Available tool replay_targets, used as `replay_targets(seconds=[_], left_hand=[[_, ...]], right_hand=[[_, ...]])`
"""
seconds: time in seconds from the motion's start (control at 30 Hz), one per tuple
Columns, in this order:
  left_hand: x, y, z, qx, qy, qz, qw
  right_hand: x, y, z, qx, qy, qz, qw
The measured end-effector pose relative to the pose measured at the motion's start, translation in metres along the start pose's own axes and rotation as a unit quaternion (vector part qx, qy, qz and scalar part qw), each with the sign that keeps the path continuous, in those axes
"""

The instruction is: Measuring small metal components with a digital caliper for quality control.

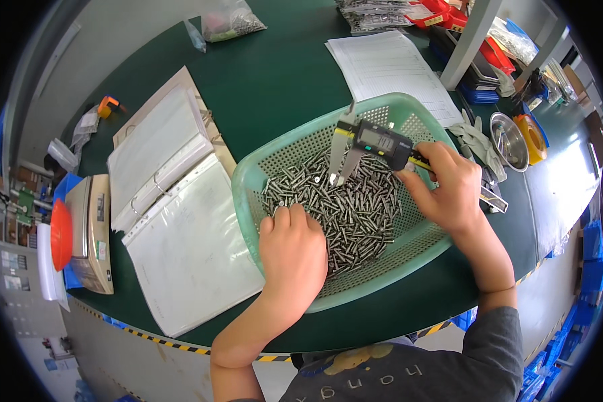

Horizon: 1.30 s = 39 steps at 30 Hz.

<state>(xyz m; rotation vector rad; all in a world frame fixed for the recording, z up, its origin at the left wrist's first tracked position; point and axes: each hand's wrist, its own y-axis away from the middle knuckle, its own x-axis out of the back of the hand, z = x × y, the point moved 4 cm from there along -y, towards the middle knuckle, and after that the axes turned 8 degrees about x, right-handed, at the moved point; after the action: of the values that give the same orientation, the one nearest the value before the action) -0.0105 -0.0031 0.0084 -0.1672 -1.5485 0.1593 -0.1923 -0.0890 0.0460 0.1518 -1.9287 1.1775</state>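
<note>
My right hand (pixel 447 184) is closed around a black digital caliper (pixel 382 142), thumb near its slide. The caliper's jaws point down over the pile, slightly apart, and whether a part sits between the tips is too small to tell. Below them, many small metal pins (pixel 358 224) lie heaped in a pale green perforated plastic basket (pixel 342 295). My left hand (pixel 291 244) reaches over the basket's near left side, knuckles up and fingers curled down at the pins. Its fingertips are hidden, so what they hold does not show.
Left of the basket lies an open ring binder (pixel 181 234) with plastic sleeves, beside a weighing scale (pixel 99 234) with a red pan. Printed sheets (pixel 395 70) are behind the basket. Gloves (pixel 479 144), a metal bowl (pixel 509 141) and yellow tape (pixel 532 137) stand to the right.
</note>
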Motion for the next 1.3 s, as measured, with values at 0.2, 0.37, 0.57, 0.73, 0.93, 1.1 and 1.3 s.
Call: replay_targets(seconds=[0.2, 0.37, 0.57, 0.73, 0.93, 1.1, 1.3], left_hand=[[-0.004, -0.001, -0.003, -0.011, 0.057, -0.024, 0.998], [-0.003, -0.005, -0.007, 0.002, 0.108, 0.004, 0.994], [0.003, -0.016, -0.018, 0.039, 0.456, 0.060, 0.887], [-0.002, -0.017, -0.024, 0.047, 0.602, 0.049, 0.796], [-0.001, -0.017, -0.022, 0.049, 0.645, 0.034, 0.762], [0.002, -0.016, -0.022, 0.039, 0.638, 0.042, 0.768], [0.003, -0.017, -0.022, 0.020, 0.636, 0.054, 0.769]], right_hand=[[-0.004, 0.001, 0.001, -0.020, 0.019, -0.020, 0.999], [-0.003, 0.000, 0.000, -0.033, 0.007, -0.025, 0.999], [0.000, -0.001, 0.000, -0.023, -0.015, -0.010, 1.000], [0.003, -0.001, -0.003, 0.005, -0.060, -0.017, 0.998], [0.001, -0.002, -0.005, 0.013, -0.078, -0.029, 0.996], [-0.002, 0.000, -0.005, 0.000, -0.089, -0.051, 0.995], [-0.002, -0.001, -0.005, -0.007, -0.098, -0.060, 0.993]])
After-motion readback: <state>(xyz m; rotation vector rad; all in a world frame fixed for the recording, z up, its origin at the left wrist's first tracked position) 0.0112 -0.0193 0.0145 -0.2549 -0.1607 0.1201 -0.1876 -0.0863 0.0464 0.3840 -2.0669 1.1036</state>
